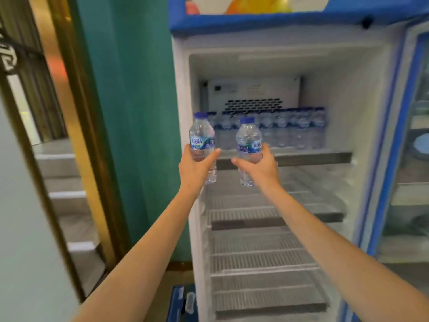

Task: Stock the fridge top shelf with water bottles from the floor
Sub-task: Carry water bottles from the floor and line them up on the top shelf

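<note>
My left hand (196,167) grips a small clear water bottle (201,133) with a blue cap, held upright just in front of the fridge's left wall. My right hand (260,167) grips a second water bottle (248,137) of the same kind, upright and a little further right. Both bottles sit at the height of the top shelf (313,157), in front of its edge. A row of several water bottles (292,129) stands at the back of that shelf, filling it from left to right.
The open fridge (362,112) has wire shelves (262,259) below the top one. Its glass door (408,159) hangs open on the right. A teal wall (130,112) stands to the left, with stairs (65,182) beyond. A blue carton (181,303) lies on the floor.
</note>
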